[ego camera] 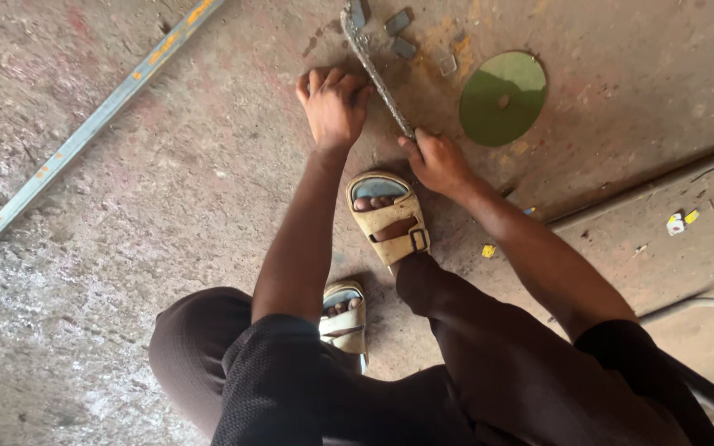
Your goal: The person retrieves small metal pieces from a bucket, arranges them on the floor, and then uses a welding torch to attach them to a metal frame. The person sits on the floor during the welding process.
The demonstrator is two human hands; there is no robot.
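1. A narrow, rough, pitted metal strip point(376, 73) lies slanted on the stained concrete floor point(167, 206).
2. A flat green disc point(503, 97) lies just right of the strip; small grey metal pieces point(398, 33) lie by its upper end.
3. The left hand point(335, 106), fingers curled, presses the floor beside the strip's middle.
4. The right hand point(438, 161) has its grip pinching the strip's lower end, above a worn tan sandal point(390, 219).

Metal workshop; stained concrete floor point(167, 206); steel bar point(84, 136); cutting disc point(502, 97).
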